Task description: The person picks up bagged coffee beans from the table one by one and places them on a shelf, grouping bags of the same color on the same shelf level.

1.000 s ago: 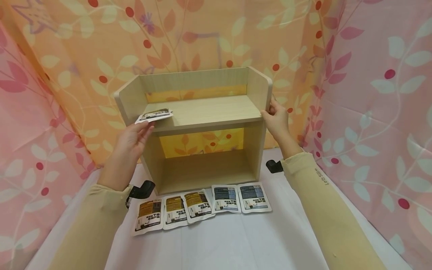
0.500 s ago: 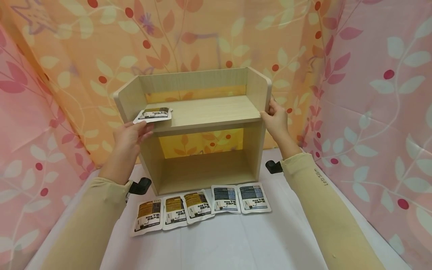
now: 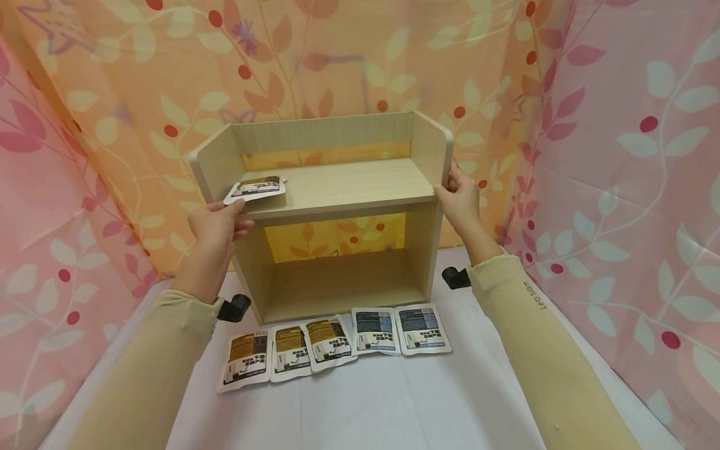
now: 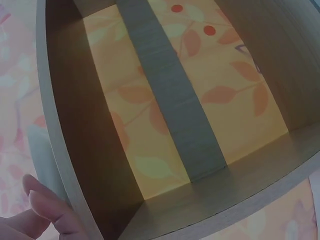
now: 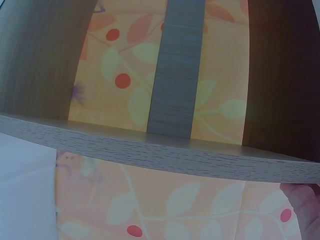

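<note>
My left hand (image 3: 219, 222) pinches the near edge of a white packet with a brown and gold label (image 3: 257, 187). It holds the packet over the left front of the upper board of a pale wooden shelf unit (image 3: 360, 182); whether the packet touches the board I cannot tell. In the left wrist view, the fingertips (image 4: 50, 210) show beside the board's edge, the packet mostly hidden behind it. My right hand (image 3: 462, 199) grips the unit's right side panel, thumb at the front edge. Only part of that hand (image 5: 304, 207) shows in the right wrist view.
In front of the unit, several packets lie in a row on the white cloth (image 3: 360, 400): gold-labelled ones (image 3: 247, 359) at left, two blue-labelled ones (image 3: 423, 329) at right. Floral curtains (image 3: 337, 62) surround the back and sides.
My left wrist has risen slightly, and the packet's face has tilted a little more toward the head camera. The right hand, the unit and the row of packets stay put.
</note>
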